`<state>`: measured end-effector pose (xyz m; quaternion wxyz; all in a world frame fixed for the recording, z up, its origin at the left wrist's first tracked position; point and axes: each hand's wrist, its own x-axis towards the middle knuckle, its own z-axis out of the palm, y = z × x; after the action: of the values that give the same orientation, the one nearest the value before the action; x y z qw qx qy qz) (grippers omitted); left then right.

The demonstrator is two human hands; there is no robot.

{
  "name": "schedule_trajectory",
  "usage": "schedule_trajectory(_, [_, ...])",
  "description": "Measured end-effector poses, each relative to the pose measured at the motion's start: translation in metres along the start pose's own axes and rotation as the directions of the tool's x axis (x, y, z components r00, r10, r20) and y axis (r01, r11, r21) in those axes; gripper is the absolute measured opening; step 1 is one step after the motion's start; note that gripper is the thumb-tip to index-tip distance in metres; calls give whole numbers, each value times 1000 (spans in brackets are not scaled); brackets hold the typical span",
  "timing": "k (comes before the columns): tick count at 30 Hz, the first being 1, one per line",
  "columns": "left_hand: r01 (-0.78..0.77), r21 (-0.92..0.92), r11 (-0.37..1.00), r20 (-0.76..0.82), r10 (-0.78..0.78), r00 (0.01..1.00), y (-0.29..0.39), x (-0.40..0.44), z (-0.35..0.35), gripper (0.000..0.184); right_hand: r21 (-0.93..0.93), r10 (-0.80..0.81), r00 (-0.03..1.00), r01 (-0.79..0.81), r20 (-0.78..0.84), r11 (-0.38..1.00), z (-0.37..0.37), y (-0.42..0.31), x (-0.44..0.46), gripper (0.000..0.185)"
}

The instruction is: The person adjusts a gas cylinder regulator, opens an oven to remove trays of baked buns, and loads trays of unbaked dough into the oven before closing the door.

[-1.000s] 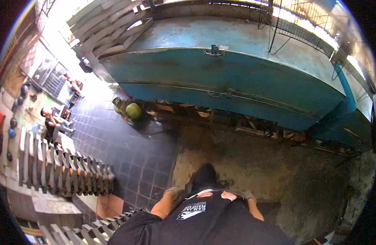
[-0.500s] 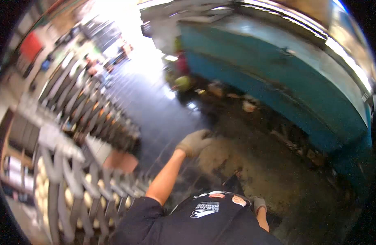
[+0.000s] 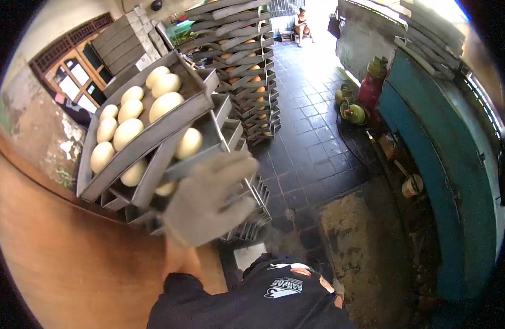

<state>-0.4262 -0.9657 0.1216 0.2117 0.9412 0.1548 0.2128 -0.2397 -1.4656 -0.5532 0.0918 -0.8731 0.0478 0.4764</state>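
Note:
My left hand (image 3: pixel 208 200), in a pale glove, is raised with its fingers apart and holds nothing. It is in front of a stack of metal trays (image 3: pixel 148 143). Round pale buns (image 3: pixel 128 133) lie in rows in the top tray, and a few more show in the tray under it. My right hand (image 3: pixel 338 286) is low beside my black shirt, mostly hidden; its fingers cannot be made out.
Behind stands a taller stack of trays (image 3: pixel 247 71) with browner buns. A blue metal cabinet (image 3: pixel 428 148) runs along the right, with green gas cylinders (image 3: pixel 353 113) and a red one (image 3: pixel 368 90) near it. A person (image 3: pixel 302 26) sits far back.
The view has swung left, from the blue cabinet to the tray stacks. My left hand has risen from low by my body to in front of the near stack.

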Motion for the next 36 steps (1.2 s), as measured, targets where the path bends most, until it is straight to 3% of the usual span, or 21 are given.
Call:
schedule_trajectory(2, [-169,224,960,-56,185,981,-7,-21,-42,57,9,-7,999,6,48,1000,-19,-18,-33,72])
schedule_trajectory(3, [-113,179,977,-61,125,990,-18,-32,-53,56,42,-15,995,11,102,999,-23,-12,-54,78])
schedule_trajectory(5, [-86,84,993,-28,88,996,-32,-45,-68,52,92,-102,956,79,274,993,-4,19,0,85])
schedule_trajectory(7, [-162,14,987,9,162,987,-39,-49,-90,49,114,-256,967,252,19,961,-28,-3,-62,84])
schedule_trajectory(9, [-195,55,979,201,180,963,-41,-48,-111,48,137,-178,965,206,-194,969,-31,-20,-90,72])
schedule_trajectory(10, [-232,45,972,214,217,952,-36,-43,-117,48,173,-158,966,194,-205,966,-32,-28,-102,72])
schedule_trajectory(12, [36,177,984,418,-108,902,-20,-31,-122,57,402,-118,960,215,-252,890,-31,-32,-129,67])
schedule_trajectory(13, [-1,166,986,430,-72,900,-18,-25,-119,57,431,-94,960,205,-265,879,-22,-31,-143,67])
schedule_trajectory(15, [-10,110,994,457,-42,888,-17,-14,-102,51,403,-282,924,369,-260,838,-6,-24,-165,64])
schedule_trajectory(17, [-117,67,991,513,67,856,-16,0,-89,49,428,-280,919,379,-276,820,32,-3,-172,61])
schedule_trajectory(19, [-142,129,982,606,35,794,-15,9,-74,52,327,-320,919,382,-228,864,74,18,-193,64])
schedule_trajectory(21, [-216,152,964,629,74,774,-19,1,-69,50,369,-97,977,162,-188,915,123,45,-226,68])
schedule_trajectory(22, [-241,138,961,627,104,772,-21,-3,-69,47,420,-57,987,117,-153,900,156,67,-237,69])
schedule_trajectory(23, [-284,194,939,701,70,709,-19,0,-72,53,467,-30,993,81,-117,880,179,81,-245,70])
schedule_trajectory(25, [-168,224,960,778,-72,624,0,-3,-76,59,554,64,998,-69,27,830,192,101,-328,69])
schedule_trajectory(29, [-254,194,947,784,6,621,-5,3,-63,60,497,153,980,-196,125,845,385,213,-270,71])
schedule_trajectory(32, [-305,169,937,773,66,631,-21,13,-49,62,345,209,876,-376,434,860,423,230,-292,70])
schedule_trajectory(33, [-311,165,936,774,72,629,-24,14,-46,62,351,209,877,-378,433,856,418,222,-308,70])
schedule_trajectory(35, [-296,231,927,818,-20,576,-31,14,-43,66,439,248,952,-304,181,846,396,192,-342,75])
schedule_trajectory(36, [-299,230,926,825,-22,565,-33,12,-42,66,439,252,948,-313,193,842,389,184,-350,75])
